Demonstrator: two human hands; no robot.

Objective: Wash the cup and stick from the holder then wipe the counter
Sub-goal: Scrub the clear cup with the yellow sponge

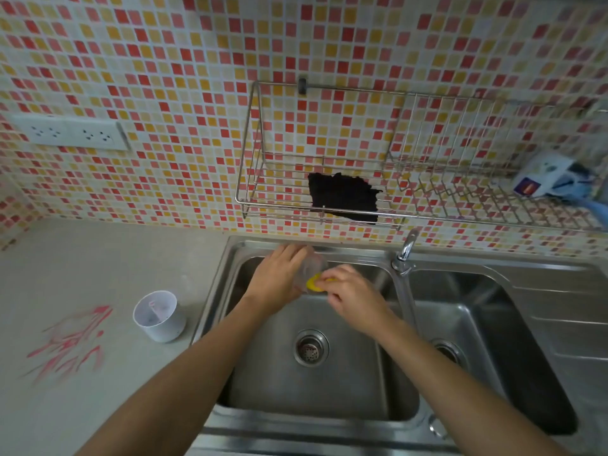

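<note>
**Desk:** What does the head view give you?

**Operator:** I see both hands over the left basin (329, 390). My left hand (279, 274) has its fingers wrapped round the clear cup (312, 263), which it holds above the basin near the back rim. My right hand (352, 291) pinches a yellow sponge (314, 284) against the cup's near end. The cup is blurred, so I cannot tell whether the sponge reaches inside it.

**Desk:** And the stick?

**Operator:** It is in the white holder (159, 319), which stands upright on the counter (98, 258) just left of the sink (296, 422). I make out a pale pink stick (153, 309) leaning inside. Red smears (69, 343) mark the counter further left, apart from the holder.

**Desk:** Anything in the way?

**Operator:** The tap (406, 250) stands between the two basins, close to my right hand. Above it, a wire rack (279, 205) on the tiled wall hangs over the sink's back edge. A black cloth (343, 195) lies in the rack, and a white packet (543, 176) sits at its far right. The drain (311, 347) shows between my forearms. Two sockets (69, 134) sit on the wall at the left.
</note>
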